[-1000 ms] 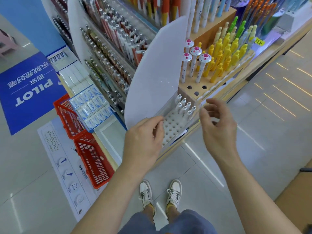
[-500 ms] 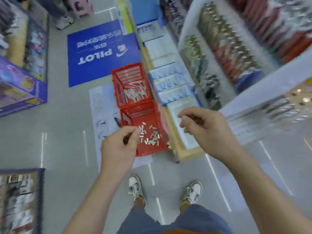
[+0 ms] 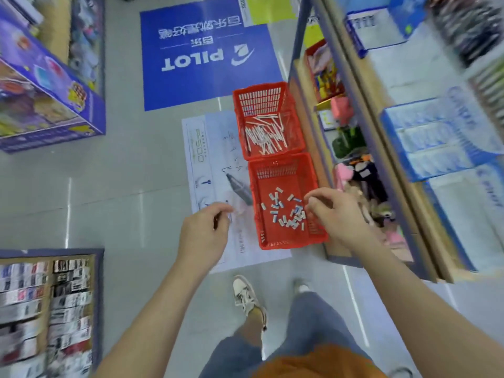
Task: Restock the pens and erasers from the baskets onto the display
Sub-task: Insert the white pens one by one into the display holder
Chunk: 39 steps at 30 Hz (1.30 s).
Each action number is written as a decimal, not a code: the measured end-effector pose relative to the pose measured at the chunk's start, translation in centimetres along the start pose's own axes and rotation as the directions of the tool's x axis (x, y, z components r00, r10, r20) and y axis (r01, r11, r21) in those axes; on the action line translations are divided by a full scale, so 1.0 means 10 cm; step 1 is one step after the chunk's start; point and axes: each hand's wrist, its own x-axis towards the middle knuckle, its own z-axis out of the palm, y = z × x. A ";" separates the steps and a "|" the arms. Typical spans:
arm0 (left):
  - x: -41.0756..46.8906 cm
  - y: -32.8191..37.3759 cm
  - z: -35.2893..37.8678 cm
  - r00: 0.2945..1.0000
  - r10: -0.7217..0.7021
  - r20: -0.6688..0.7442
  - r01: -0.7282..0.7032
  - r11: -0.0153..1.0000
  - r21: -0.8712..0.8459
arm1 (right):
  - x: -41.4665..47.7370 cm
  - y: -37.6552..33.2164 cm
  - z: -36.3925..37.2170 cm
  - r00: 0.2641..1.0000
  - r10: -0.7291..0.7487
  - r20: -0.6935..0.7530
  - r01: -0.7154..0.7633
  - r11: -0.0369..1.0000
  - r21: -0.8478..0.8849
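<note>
Two red baskets stand on the floor beside the display. The far basket (image 3: 241,110) holds several white pens (image 3: 266,136). The near basket (image 3: 286,241) holds several small white and blue erasers (image 3: 286,214). My right hand (image 3: 338,216) hovers over the near basket's right side, fingers curled, nothing seen in it. My left hand (image 3: 204,233) hangs left of that basket above the floor poster, fingers loosely curled, holding nothing. The display shelf (image 3: 392,165) runs along the right, blurred.
A blue PILOT floor sticker (image 3: 207,55) lies beyond the baskets, and a white poster (image 3: 207,159) lies under them. A purple boxed display (image 3: 49,85) stands at the left, a stationery rack (image 3: 46,309) at lower left. My shoes (image 3: 246,298) are on the grey tiles.
My view swung from the pen display down to the floor baskets. Both hands left the clear pen holder and dropped toward the eraser basket, the right now over it.
</note>
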 end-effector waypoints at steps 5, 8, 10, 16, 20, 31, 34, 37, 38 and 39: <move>0.76 -0.27 -0.42 0.999 0.023 0.044 -0.028 0.994 0.102 | 0.45 -0.13 0.40 0.995 0.089 -0.048 -0.089 0.996 -0.009; 1.22 -0.29 -0.55 0.997 0.075 0.036 -0.079 0.987 0.139 | 0.79 -0.22 0.53 0.991 0.075 -0.108 -0.079 0.996 -0.029; 1.56 -0.30 -0.56 0.993 0.111 0.042 -0.116 0.984 0.137 | 1.08 -0.27 0.63 0.986 0.078 -0.149 -0.082 0.996 -0.022; 2.95 -0.36 -0.04 0.983 0.139 0.120 -0.153 0.981 0.119 | 2.20 -0.18 1.01 0.962 0.150 -0.229 -0.123 0.984 0.125; 3.90 -0.42 0.75 0.958 0.190 0.214 -0.197 0.980 0.012 | 3.09 0.19 1.27 0.929 0.198 -0.313 -0.128 0.965 0.230; 6.35 -1.48 3.48 0.765 0.381 0.519 -0.512 0.849 0.132 | 5.64 2.18 2.50 0.892 0.102 -0.440 -0.042 0.989 0.145; 7.03 -1.68 4.16 0.624 0.431 0.652 -0.700 0.678 0.223 | 6.32 2.67 2.73 0.910 0.053 -0.412 -0.060 0.998 -0.005; 7.60 -1.82 4.72 0.527 0.344 0.777 -0.810 0.480 0.337 | 6.90 3.10 2.90 0.929 0.108 -0.355 -0.160 0.979 -0.122; 7.76 -1.88 4.89 0.485 0.319 0.814 -0.850 0.393 0.352 | 7.05 3.22 2.95 0.935 0.137 -0.328 -0.199 0.966 -0.163; 7.93 -1.96 5.06 0.443 0.310 0.841 -0.885 0.301 0.356 | 7.19 3.31 3.00 0.939 0.170 -0.298 -0.238 0.948 -0.210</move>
